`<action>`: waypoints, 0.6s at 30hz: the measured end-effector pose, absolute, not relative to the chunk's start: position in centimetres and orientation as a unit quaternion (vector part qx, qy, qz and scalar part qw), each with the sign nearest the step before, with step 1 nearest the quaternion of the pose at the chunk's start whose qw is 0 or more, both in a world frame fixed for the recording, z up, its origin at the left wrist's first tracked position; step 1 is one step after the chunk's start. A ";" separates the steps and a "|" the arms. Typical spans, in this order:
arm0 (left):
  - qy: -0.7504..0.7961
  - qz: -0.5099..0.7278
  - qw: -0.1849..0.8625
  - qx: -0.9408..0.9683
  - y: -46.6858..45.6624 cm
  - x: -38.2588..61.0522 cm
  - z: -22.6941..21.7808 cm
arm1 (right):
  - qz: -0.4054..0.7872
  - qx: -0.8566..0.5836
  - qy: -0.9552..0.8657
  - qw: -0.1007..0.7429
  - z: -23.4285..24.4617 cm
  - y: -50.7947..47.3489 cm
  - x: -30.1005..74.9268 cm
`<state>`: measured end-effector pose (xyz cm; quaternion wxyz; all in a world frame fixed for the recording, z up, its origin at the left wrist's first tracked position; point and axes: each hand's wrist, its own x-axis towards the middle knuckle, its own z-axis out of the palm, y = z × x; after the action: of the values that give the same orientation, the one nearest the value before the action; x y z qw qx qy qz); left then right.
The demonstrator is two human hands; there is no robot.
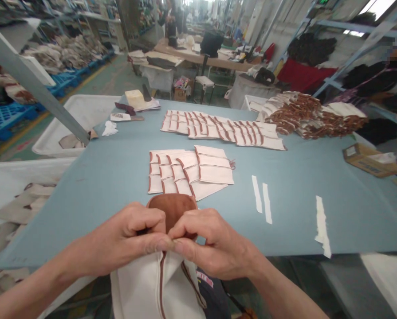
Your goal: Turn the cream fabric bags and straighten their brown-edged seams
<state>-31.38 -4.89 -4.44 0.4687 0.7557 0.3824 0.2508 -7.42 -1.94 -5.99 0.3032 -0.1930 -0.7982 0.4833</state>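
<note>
A cream fabric piece with brown trim [138, 288] hangs from my hands at the front edge of the table. My left hand [135, 232] pinches its upper edge from the left, and my right hand [208, 241] pinches the same edge from the right. Both thumbs and fingertips almost meet at the brown seam. Behind my fingers, a curved brown band or lining [174, 204] shows; how it joins the cream piece is partly hidden. Just beyond lies an overlapping row of flat cream panels with brown edges [213, 164].
Farther back lies a longer row of similar panels [218, 128], with a heaped pile [301, 113] at the right. Tape strips [322, 226] and a cardboard box [369, 160] are on the blue table [284, 177]. White bins [28, 166] stand left; a person [374, 71] is at far right.
</note>
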 end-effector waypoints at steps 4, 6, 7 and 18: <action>0.394 0.259 0.597 0.649 -4.8 -31.2 -5.6 | 0.557 -0.205 -0.762 0.260 -6.1 -1.9 -7.4; 0.394 0.255 0.619 0.629 -5.0 -31.2 -5.7 | 0.572 -0.215 -0.757 0.234 -6.2 -1.7 -7.4; 0.397 0.252 0.609 0.639 -5.2 -31.2 -5.6 | 0.566 -0.211 -0.763 0.232 -6.2 -1.7 -7.3; 0.411 0.227 0.041 0.882 -10.3 -27.6 -2.9 | 0.321 -0.131 -0.915 0.208 -4.1 -3.2 -4.7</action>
<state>-27.62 -10.31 -2.91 0.0411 0.8819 0.4109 0.2274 -4.71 -3.16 -4.13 0.2075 -0.1311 -0.9146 0.3214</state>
